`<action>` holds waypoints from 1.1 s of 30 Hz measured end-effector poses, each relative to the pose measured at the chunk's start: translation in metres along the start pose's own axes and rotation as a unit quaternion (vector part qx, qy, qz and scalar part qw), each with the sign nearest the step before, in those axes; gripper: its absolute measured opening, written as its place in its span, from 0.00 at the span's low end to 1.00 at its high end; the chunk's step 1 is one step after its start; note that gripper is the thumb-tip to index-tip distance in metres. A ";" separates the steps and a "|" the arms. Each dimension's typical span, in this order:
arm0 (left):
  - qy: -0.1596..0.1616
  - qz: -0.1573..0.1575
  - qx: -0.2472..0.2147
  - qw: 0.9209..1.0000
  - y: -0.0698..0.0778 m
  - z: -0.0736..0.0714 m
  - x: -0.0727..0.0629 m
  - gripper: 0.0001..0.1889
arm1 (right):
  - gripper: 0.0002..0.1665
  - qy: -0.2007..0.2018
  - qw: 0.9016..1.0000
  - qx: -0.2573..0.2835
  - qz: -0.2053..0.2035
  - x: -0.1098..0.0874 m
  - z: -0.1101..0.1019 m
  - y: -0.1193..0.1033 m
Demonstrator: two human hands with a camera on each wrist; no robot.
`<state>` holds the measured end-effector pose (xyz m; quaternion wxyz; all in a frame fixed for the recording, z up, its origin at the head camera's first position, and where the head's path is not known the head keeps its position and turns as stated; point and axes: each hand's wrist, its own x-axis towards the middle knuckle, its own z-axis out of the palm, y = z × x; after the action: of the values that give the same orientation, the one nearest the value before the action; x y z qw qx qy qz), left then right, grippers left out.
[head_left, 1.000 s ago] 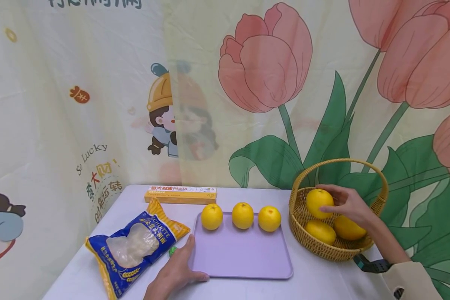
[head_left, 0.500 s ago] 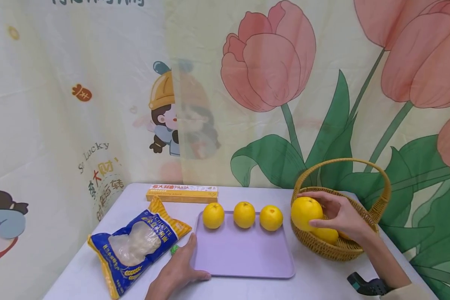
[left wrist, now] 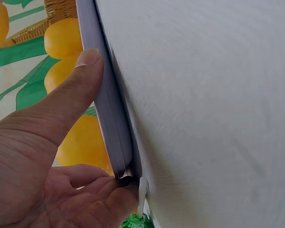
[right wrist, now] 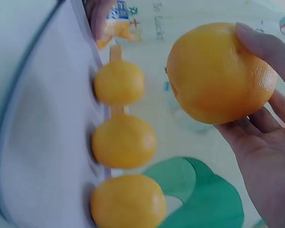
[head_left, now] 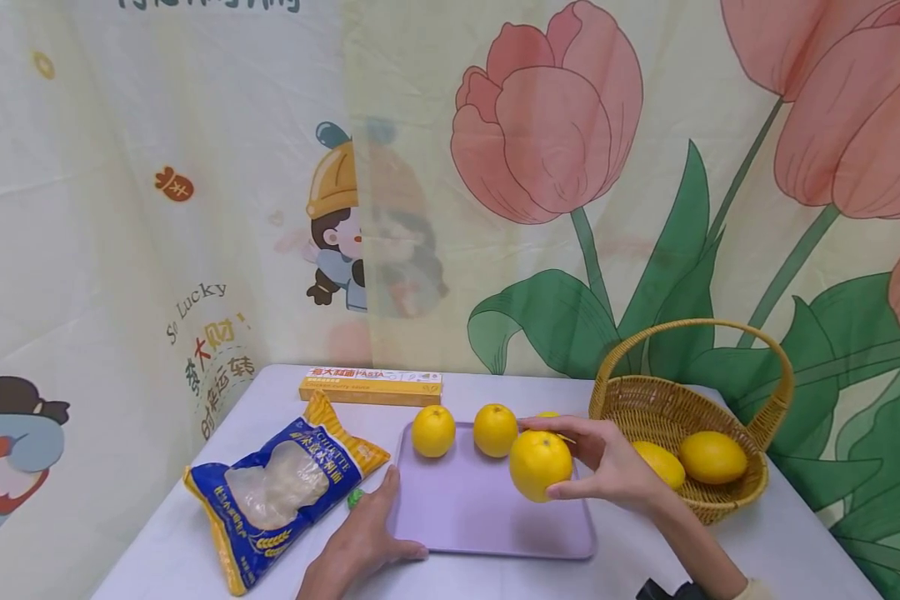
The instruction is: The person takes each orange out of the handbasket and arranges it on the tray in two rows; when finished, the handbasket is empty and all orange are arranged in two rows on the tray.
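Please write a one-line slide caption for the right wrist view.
The right hand holds one yellow fruit clear of three others lined up on a lilac tray.

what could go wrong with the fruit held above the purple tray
The held fruit might slip from the right hand and drop onto the tray. It could knock the row of three round fruits along the tray's far edge. If the left hand, gripping a tray corner, shifts, those fruits might roll.

Bare right forearm (head_left: 692, 543), black wristband (head_left: 667, 592), beige sleeve edge (head_left: 754, 591)
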<state>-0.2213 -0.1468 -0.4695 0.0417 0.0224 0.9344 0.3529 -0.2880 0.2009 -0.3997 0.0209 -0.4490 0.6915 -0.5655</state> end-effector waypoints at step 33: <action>-0.007 0.012 -0.030 0.999 -0.001 0.000 0.002 0.70 | 0.39 0.006 0.988 0.097 0.122 0.035 0.129 0.080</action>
<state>-0.2228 -0.1472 -0.4707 0.0444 0.0352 0.9229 0.3808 -0.2869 0.0763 -0.4936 0.1288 -0.3537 0.6833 -0.6257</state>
